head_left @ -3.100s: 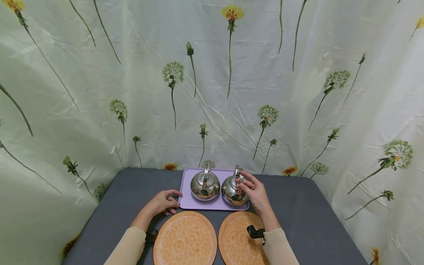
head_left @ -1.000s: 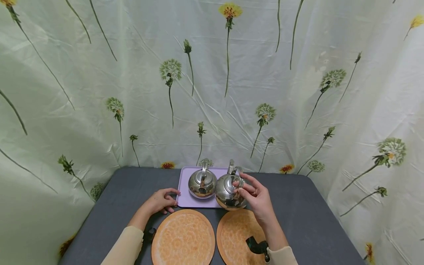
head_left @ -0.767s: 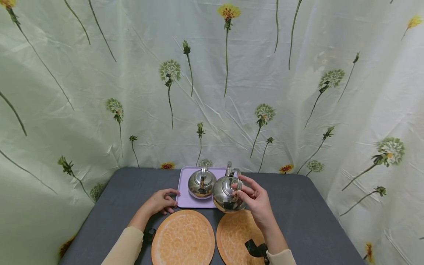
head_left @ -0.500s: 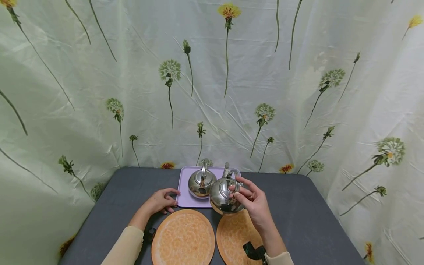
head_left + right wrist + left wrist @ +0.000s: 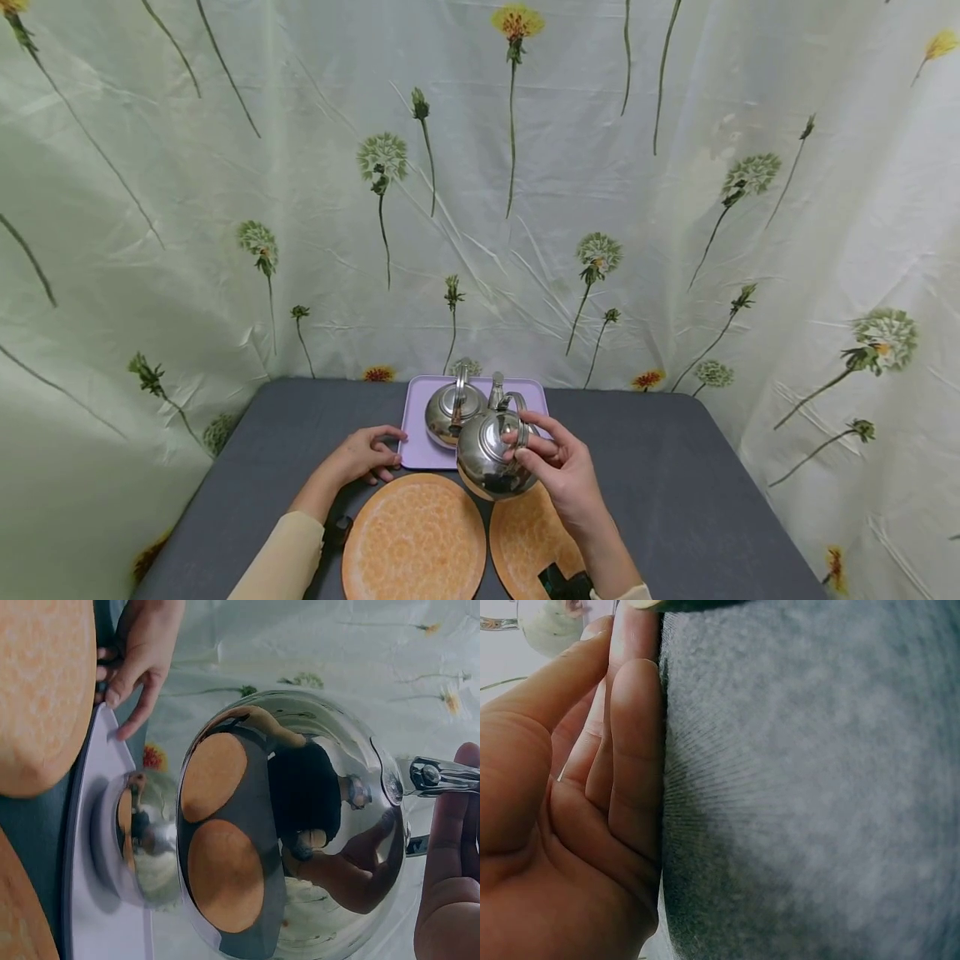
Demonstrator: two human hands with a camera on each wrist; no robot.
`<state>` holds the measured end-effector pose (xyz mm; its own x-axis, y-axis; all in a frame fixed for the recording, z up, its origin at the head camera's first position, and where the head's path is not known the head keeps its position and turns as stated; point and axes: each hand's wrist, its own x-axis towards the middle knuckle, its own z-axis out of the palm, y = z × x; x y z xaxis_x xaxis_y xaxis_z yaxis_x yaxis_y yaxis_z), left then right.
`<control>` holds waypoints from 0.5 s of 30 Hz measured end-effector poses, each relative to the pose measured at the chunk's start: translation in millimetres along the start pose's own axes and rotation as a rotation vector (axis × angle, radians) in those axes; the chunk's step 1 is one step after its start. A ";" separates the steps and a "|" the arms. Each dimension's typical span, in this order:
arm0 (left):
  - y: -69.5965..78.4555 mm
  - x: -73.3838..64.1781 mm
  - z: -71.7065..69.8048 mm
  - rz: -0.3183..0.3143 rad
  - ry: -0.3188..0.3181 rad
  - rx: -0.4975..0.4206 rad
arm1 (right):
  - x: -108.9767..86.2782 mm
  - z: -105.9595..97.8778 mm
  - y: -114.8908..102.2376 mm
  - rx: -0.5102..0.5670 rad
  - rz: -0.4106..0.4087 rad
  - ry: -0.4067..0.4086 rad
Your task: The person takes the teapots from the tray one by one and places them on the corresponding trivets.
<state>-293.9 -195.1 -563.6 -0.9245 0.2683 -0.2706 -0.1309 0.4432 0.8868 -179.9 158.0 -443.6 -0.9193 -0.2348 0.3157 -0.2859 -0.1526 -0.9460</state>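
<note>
Could swivel round silver-metal kettle (image 5: 486,467) into twin (image 5: 441,414) through right hand's (image 5: 561,469) handle-pinch, with left hand (image 5: 362,454) spread at oblong lilac tray's (image 5: 418,452) edge.

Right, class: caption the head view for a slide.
A right hand grips a metal kettle by its handle while the left hand touches the tray under a second kettle.

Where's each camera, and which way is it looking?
Head: on the person's head, looking forward and down at the tray, held kettle and other kettle; forearms, left grip and right grip show.
Left wrist: on that wrist, looking along the left grip and gray table; no other body part shows.
Right wrist: on that wrist, looking past the held kettle; right grip at the edge, left grip beyond.
Head and right wrist share grips, kettles, tray.
</note>
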 end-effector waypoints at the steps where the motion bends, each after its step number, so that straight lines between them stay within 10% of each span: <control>1: 0.0 0.3 -0.4 -0.002 -0.005 -0.004 | -1.0 2.5 0.2 0.012 -0.010 -0.012; 15: 0.5 -1.1 -0.8 0.022 -0.030 -0.013 | -14.9 32.8 11.4 0.176 -0.039 -0.148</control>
<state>-293.2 -195.8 -562.5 -0.9161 0.3036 -0.2620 -0.1155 0.4259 0.8973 -160.6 128.2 -456.7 -0.8551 -0.3620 0.3711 -0.2566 -0.3265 -0.9097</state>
